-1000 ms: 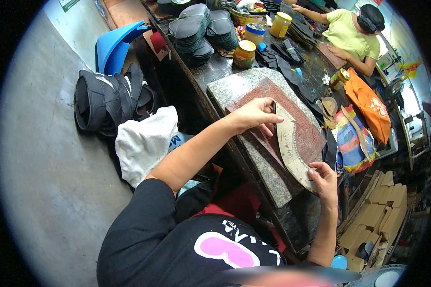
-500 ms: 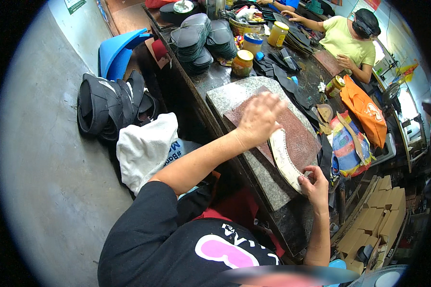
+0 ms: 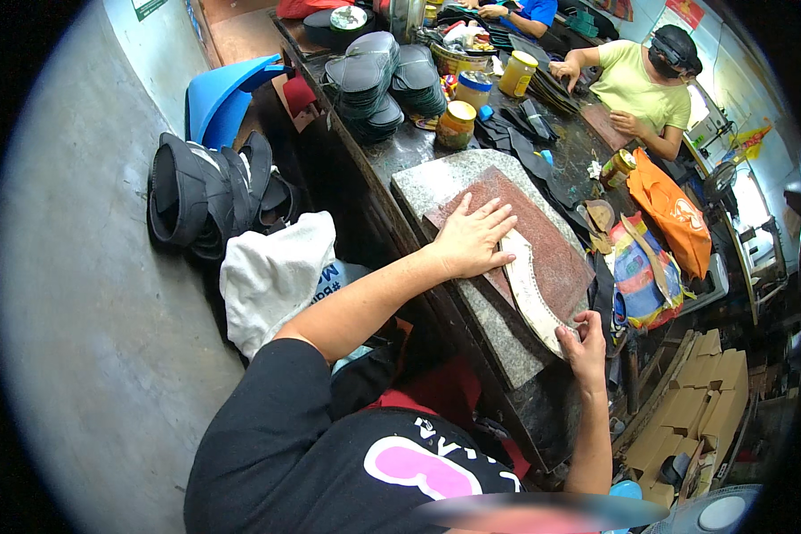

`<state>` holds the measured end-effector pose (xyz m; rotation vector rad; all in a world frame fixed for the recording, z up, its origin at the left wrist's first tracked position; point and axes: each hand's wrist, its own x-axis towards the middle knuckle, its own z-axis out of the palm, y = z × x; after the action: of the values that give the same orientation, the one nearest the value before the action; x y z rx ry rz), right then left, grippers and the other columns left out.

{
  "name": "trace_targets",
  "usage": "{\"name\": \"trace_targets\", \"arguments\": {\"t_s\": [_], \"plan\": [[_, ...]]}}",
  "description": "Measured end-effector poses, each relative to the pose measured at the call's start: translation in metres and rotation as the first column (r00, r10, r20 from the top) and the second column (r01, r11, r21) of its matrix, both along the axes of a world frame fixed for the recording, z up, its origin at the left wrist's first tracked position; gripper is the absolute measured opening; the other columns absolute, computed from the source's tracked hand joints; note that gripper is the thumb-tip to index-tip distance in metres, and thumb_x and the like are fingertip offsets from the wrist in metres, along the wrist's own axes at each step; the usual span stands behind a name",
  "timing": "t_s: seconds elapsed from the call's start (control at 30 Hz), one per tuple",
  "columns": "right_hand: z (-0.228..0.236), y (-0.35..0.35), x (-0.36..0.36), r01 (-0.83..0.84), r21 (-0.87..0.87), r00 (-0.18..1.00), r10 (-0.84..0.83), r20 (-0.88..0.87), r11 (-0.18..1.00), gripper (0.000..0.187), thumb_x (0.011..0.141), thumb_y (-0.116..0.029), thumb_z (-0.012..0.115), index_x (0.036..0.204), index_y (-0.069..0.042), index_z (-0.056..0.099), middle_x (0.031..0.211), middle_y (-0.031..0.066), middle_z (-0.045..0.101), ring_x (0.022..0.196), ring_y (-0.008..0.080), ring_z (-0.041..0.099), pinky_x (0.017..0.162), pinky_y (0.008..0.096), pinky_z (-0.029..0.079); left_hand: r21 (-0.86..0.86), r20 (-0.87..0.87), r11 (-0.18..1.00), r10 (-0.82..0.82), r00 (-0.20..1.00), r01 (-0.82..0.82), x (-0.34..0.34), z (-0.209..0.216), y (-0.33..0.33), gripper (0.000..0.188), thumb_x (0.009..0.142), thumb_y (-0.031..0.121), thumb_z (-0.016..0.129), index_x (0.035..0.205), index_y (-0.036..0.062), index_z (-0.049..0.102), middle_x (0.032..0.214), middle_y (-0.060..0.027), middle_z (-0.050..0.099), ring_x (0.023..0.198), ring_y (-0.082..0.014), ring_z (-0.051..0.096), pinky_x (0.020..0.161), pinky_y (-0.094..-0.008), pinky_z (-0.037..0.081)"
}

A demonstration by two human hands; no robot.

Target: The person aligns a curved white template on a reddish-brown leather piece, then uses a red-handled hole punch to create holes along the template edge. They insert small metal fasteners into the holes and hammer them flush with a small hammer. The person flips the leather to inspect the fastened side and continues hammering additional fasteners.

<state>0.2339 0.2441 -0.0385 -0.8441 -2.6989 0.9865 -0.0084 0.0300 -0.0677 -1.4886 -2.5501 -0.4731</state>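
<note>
A curved cream strip (image 3: 529, 283), like a pattern piece with small marks along its edge, lies on a reddish-brown rough sheet (image 3: 547, 245). Dark material shows along the strip's near edge. My left hand (image 3: 473, 240) rests flat with fingers spread on the sheet, its thumb at the strip's upper end. At the lower end, my right hand (image 3: 584, 345) pinches the strip between thumb and fingers. Under the sheet is a speckled grey stone slab (image 3: 432, 175) on the dark workbench (image 3: 407, 147).
Stacked dark sole-shaped pieces (image 3: 365, 67) and lidded jars (image 3: 457, 123) stand beyond the slab. An orange bag (image 3: 676, 209) lies to the right. Across the bench a person in a yellow shirt (image 3: 645, 84) works. Black bundled pieces (image 3: 214, 191) and a white cloth (image 3: 276, 271) are at my left.
My left hand has come down and slightly nearer, from a blurred position over the sheet to lying spread on it. My right hand stays at the strip's lower end.
</note>
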Motion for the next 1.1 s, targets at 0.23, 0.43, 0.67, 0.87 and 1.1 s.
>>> {"name": "trace_targets", "arguments": {"t_s": [0.23,0.43,0.67,0.87,1.1], "plan": [[0.026,-0.047,-0.03,-0.271,0.501,0.91,0.389,-0.146,0.822,0.077,0.085,-0.022,0.073,0.149,-0.002,0.036,0.15,0.0224,0.04,0.14,0.0371,0.038,0.115,0.043,0.032,0.197,-0.258,0.98,0.023,0.966,0.029,0.035,0.008,0.013,0.066,0.101,0.054,0.04,0.151,0.0105,0.04,0.161,-0.0109,0.031,0.151,-0.03,0.021,0.119,-0.0597,0.013],[0.004,-0.058,-0.033,-0.542,0.527,0.829,0.521,0.205,0.655,0.079,0.095,-0.043,0.056,0.155,-0.001,0.027,0.161,0.019,0.026,0.15,0.0346,0.023,0.121,0.0475,0.019,0.112,-0.012,0.981,-0.16,0.987,0.16,0.044,-0.011,0.004,0.061,0.099,0.054,0.043,0.146,0.0162,0.049,0.156,-0.012,0.039,0.147,-0.0317,0.032,0.118,-0.0628,0.014],[-0.001,-0.031,0.038,-0.452,0.516,0.892,0.382,0.243,0.728,0.081,0.095,-0.045,0.057,0.156,-0.004,0.024,0.162,0.0164,0.025,0.148,0.0353,0.028,0.118,0.0557,0.021,0.137,-0.067,0.988,-0.067,0.995,0.076,0.046,-0.001,0.001,0.059,0.093,0.06,0.049,0.137,0.023,0.058,0.151,-0.0133,0.045,0.142,-0.035,0.038,0.115,-0.0674,0.014],[0.0,-0.011,0.071,-0.234,0.197,0.968,0.209,0.14,0.952,0.062,0.098,-0.037,0.055,0.15,-0.007,0.04,0.155,0.0182,0.038,0.142,0.0355,0.037,0.117,0.0546,0.025,0.103,-0.036,0.991,-0.079,0.996,0.083,0.039,0.004,0.002,0.065,0.092,0.055,0.056,0.145,0.0174,0.049,0.152,-0.0095,0.045,0.143,-0.0324,0.036,0.117,-0.0611,0.019],[-0.01,-0.017,0.057,-0.229,0.38,0.948,0.294,-0.121,0.896,0.053,0.093,-0.03,0.063,0.136,0.0,0.053,0.137,0.0218,0.053,0.124,0.0381,0.052,0.107,0.0443,0.041,-0.003,-0.21,0.978,-0.207,0.956,0.211,0.033,0.027,0.005,0.063,0.088,0.053,0.062,0.134,0.009,0.057,0.142,-0.0125,0.053,0.136,-0.0327,0.044,0.112,-0.0597,0.031]]}}
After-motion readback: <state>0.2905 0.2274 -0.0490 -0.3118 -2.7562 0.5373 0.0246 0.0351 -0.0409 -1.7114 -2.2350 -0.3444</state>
